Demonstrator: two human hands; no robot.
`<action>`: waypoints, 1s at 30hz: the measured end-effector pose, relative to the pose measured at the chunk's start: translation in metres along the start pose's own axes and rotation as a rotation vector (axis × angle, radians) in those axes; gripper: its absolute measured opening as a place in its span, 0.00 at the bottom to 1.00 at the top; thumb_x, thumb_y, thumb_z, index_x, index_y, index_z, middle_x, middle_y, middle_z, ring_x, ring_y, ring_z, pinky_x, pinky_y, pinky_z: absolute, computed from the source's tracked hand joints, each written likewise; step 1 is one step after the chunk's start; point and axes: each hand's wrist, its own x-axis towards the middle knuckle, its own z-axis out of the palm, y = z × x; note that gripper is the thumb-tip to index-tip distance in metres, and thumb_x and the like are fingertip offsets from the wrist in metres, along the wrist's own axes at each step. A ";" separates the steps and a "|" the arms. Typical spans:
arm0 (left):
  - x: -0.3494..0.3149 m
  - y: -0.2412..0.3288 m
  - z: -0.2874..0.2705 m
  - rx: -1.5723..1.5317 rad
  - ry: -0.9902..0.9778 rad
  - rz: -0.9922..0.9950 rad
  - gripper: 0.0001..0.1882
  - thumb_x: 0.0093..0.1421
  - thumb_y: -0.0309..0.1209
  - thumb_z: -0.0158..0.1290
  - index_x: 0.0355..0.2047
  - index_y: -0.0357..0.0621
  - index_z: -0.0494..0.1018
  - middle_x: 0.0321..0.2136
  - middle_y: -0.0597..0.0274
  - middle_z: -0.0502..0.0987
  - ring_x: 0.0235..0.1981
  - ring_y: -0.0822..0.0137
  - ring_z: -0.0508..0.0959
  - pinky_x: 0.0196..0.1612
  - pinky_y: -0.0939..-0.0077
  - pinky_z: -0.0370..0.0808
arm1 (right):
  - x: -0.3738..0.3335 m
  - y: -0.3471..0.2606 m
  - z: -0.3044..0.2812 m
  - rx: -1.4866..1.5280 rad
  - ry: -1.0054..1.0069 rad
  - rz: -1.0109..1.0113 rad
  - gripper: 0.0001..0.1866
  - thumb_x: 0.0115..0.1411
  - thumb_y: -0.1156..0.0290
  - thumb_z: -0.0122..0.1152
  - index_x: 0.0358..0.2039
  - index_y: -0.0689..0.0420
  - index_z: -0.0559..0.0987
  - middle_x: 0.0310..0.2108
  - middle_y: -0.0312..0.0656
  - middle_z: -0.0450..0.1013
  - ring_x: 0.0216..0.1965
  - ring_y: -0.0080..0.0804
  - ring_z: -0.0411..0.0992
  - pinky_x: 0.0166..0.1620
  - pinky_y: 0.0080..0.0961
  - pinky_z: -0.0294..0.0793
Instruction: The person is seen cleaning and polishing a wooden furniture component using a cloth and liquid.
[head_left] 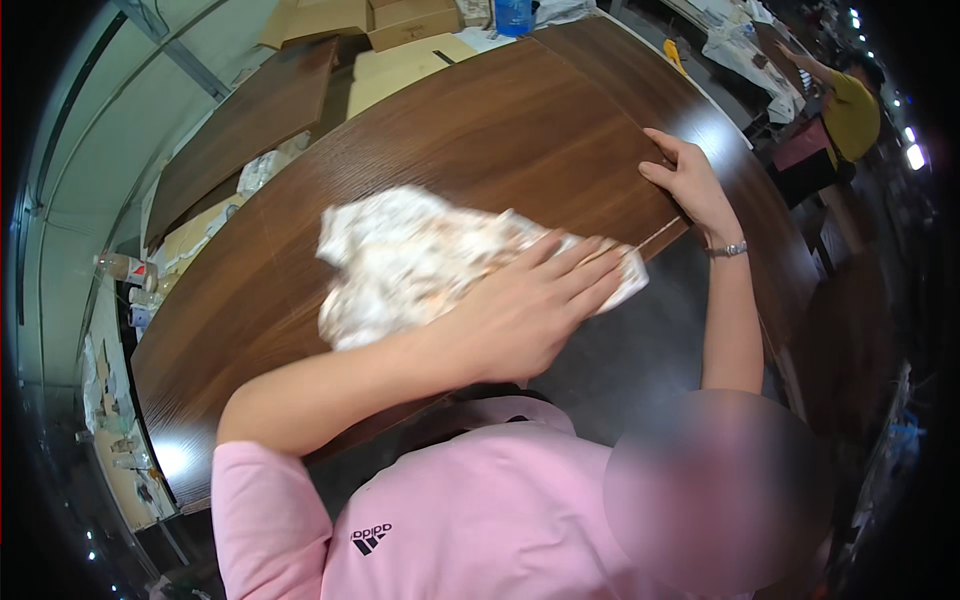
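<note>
A crumpled white cloth [400, 262] with brown stains is spread over a dark brown wood-grain panel [480, 140]. My left hand [540, 305] lies flat on the cloth's right part, fingers stretched out and pressing it down near the panel's near edge. The cloth looks slightly smeared by motion. Farther right, my right hand [690, 180] rests on the panel beside its near edge. Its thumb and forefinger are apart, touching the wood, and its other fingers are mostly hidden. A metal band circles that wrist.
Cardboard boxes [415, 20] and a blue container [514, 17] stand beyond the panel. Another brown board [240, 135] leans at the far left. Bottles [125, 268] line the left side. A person in a yellow top [853, 115] works at another table at the far right.
</note>
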 end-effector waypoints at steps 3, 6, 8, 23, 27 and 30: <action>0.063 -0.012 0.030 0.084 0.159 0.077 0.31 0.54 0.25 0.48 0.60 0.32 0.62 0.62 0.48 0.63 0.64 0.51 0.62 0.65 0.53 0.58 | 0.004 0.001 0.004 0.191 -0.019 0.022 0.28 0.55 0.71 0.65 0.53 0.74 0.72 0.42 0.44 0.78 0.39 0.23 0.71 0.44 0.23 0.71; 0.079 -0.010 0.038 0.096 0.165 0.100 0.31 0.52 0.24 0.48 0.59 0.31 0.63 0.61 0.47 0.64 0.65 0.52 0.62 0.65 0.53 0.58 | 0.008 0.009 0.003 0.375 -0.056 0.123 0.23 0.56 0.73 0.61 0.50 0.73 0.75 0.39 0.43 0.78 0.37 0.22 0.72 0.41 0.19 0.70; 0.071 -0.008 0.033 0.119 0.132 0.118 0.31 0.51 0.25 0.50 0.58 0.29 0.64 0.60 0.44 0.65 0.64 0.50 0.62 0.65 0.54 0.59 | 0.003 0.013 0.001 0.336 -0.029 0.161 0.22 0.57 0.73 0.61 0.50 0.72 0.75 0.38 0.43 0.78 0.38 0.23 0.73 0.41 0.19 0.71; 0.011 0.011 0.022 0.285 0.061 0.131 0.27 0.57 0.28 0.46 0.56 0.26 0.66 0.62 0.45 0.62 0.64 0.44 0.61 0.63 0.54 0.60 | 0.011 0.019 0.011 -0.129 0.083 0.059 0.20 0.58 0.62 0.57 0.47 0.62 0.80 0.39 0.53 0.79 0.44 0.45 0.78 0.49 0.32 0.73; -0.110 0.031 -0.023 -0.104 -0.053 0.011 0.27 0.57 0.25 0.46 0.58 0.29 0.65 0.64 0.44 0.61 0.66 0.45 0.60 0.66 0.51 0.58 | -0.002 0.004 0.006 -0.148 0.080 0.001 0.23 0.62 0.61 0.56 0.51 0.67 0.76 0.47 0.53 0.77 0.49 0.40 0.75 0.53 0.31 0.70; -0.196 0.041 -0.056 -0.274 -0.050 -0.221 0.28 0.55 0.25 0.53 0.59 0.37 0.67 0.63 0.52 0.64 0.67 0.54 0.60 0.67 0.51 0.55 | 0.003 0.032 0.002 -0.122 0.050 -0.043 0.21 0.64 0.65 0.55 0.51 0.68 0.75 0.46 0.51 0.77 0.48 0.36 0.74 0.53 0.28 0.69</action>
